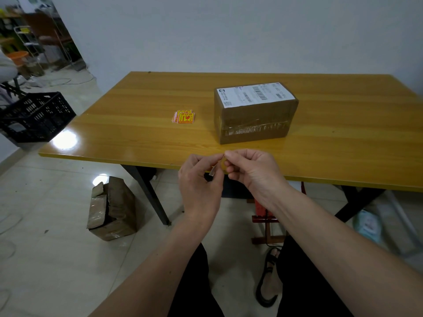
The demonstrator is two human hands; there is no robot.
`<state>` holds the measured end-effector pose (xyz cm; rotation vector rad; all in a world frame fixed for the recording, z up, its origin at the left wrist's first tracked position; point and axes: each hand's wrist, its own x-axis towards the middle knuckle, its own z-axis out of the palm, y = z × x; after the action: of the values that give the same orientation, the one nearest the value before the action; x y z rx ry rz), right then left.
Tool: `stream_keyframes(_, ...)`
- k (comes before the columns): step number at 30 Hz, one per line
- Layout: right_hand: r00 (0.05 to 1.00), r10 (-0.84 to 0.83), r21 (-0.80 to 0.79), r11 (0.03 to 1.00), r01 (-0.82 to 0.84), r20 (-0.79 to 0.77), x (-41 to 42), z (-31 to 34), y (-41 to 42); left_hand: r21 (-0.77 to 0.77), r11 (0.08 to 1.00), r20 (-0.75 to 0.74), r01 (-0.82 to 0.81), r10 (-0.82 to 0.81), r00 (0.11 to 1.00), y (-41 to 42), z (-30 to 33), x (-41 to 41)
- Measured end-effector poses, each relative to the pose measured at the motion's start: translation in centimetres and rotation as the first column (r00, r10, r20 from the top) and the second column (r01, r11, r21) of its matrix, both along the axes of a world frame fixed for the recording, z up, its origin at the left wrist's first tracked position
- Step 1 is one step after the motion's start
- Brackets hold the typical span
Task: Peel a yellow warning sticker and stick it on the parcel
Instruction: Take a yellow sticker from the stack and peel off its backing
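Both hands meet at the centre of the frame, just in front of the table's near edge, and pinch one small sticker [221, 161] between them. Fingertips of the left hand [198, 179] are closed on its pale lower-left part, which looks like backing paper, while the thumb and forefinger of the right hand [249, 169] are closed on the yellow part at its upper right. Most of the sticker is hidden by the fingers, so how far the two layers have come apart cannot be told.

On the yellow wooden table [142, 106], above the hands and slightly right of centre, stands the parcel [255, 113], a brown cardboard box wrapped in clear tape with a white shipping label [253, 94] covering its top face. To its left, well apart from it, lies a small stack of yellow and red warning stickers [183, 117], fanned slightly.

At the left edge of the frame a black plastic crate [34, 116] sits beside the table. Lower left, on the tiled floor, stands a torn cardboard box [112, 209]. At the bottom, between the forearms, the person's dark trousers show, and to the right of them a foot in a black sandal [270, 277].
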<state>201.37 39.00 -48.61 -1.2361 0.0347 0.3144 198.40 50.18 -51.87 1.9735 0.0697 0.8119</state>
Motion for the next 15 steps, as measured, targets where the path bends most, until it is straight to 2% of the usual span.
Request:
stream_keyframes(9,1.000,-0.006,0.004,1.000,0.006,-0.004,-0.08,-0.07,-0.04,-0.013,1.000,0.019,0.003,-0.003,1.000,-0.13,0.01,-0.15)
stream_keyframes(15,0.999,0.032,0.000,1.000,-0.032,0.006,-0.27,0.18,-0.06,0.032,0.999,0.046,0.013,-0.015,0.999,0.02,-0.14,-0.27)
